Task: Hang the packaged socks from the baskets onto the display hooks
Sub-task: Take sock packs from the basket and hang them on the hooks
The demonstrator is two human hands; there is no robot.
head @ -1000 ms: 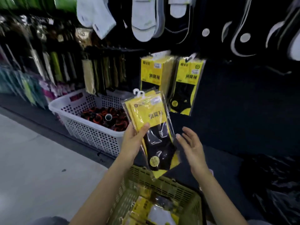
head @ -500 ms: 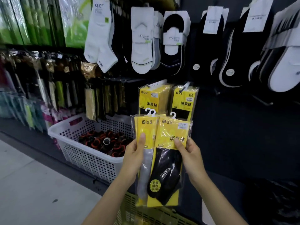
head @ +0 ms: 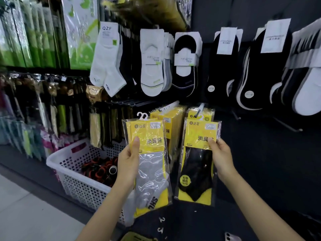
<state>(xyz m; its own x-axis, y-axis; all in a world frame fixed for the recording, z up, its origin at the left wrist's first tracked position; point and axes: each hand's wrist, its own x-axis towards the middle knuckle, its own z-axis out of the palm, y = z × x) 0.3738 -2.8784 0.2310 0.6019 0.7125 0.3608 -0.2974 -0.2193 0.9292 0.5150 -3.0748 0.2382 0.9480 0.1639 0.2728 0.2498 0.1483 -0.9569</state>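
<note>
My left hand (head: 128, 164) grips a yellow pack with grey socks (head: 150, 164) by its left edge, thumb on the front; two white hanger tabs stick up from its top. My right hand (head: 221, 156) pinches a yellow pack with black socks (head: 197, 164) at its right edge. This pack's white tab is at the tip of a display hook (head: 199, 111). Behind it more yellow packs (head: 194, 113) hang on that hook. Another row of yellow packs (head: 171, 119) hangs on the hook to the left. A corner of the green basket (head: 133, 238) shows at the bottom edge.
A white perforated basket (head: 69, 164) with dark red and black items stands at the lower left. White and black socks (head: 151, 63) hang in a row above. Bare hooks (head: 284, 122) stick out at the right. A phone (head: 231, 237) lies at the bottom.
The two packs, overlapping half a second ago, have been pulled apart. My right hand has raised the black-sock pack up and right to the hook. My head has tilted upward.
</note>
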